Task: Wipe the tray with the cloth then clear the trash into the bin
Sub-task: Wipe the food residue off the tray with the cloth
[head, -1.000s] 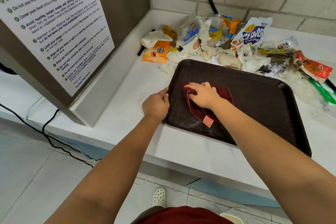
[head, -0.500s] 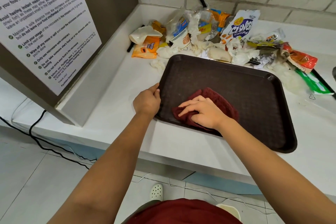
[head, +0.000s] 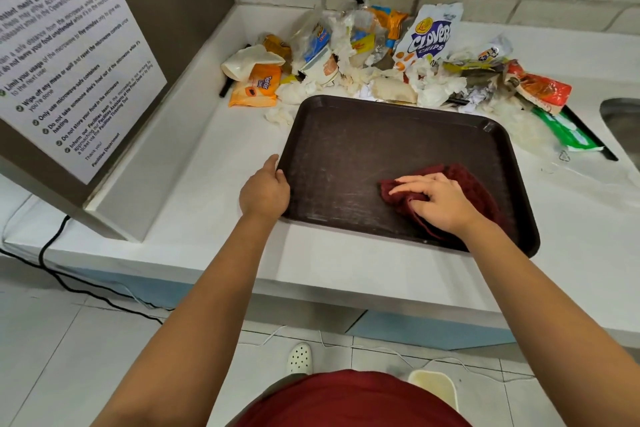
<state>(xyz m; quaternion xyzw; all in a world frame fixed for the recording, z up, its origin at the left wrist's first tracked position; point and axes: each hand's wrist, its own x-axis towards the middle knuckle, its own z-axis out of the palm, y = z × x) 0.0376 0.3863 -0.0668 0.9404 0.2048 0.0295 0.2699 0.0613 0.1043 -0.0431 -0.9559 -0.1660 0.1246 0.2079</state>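
A dark brown tray (head: pixel 381 146) lies on the white counter (head: pixel 214 184). My left hand (head: pixel 265 191) grips the tray's left rim, thumb along the edge. A maroon cloth (head: pixel 479 191) is bunched on the tray's near right part. My right hand (head: pixel 438 201) presses down on it, with a fold caught between thumb and fingers. Behind the tray's far edge sits a pile of trash (head: pixel 374 59): crumpled tissues, wrappers, a white chips bag (head: pixel 429 40) and an orange packet (head: pixel 256 88). No bin is plainly recognisable.
A grey cabinet with a printed notice (head: pixel 69 62) stands on the counter at the left. A metal sink (head: pixel 623 125) cuts into the counter at the right edge. A pale container (head: pixel 433 388) sits on the floor near my feet. A black cable (head: pixel 52 253) runs below.
My right hand has dragged the cloth from the tray's left middle to its near right part. My left hand has kept its hold on the left rim.
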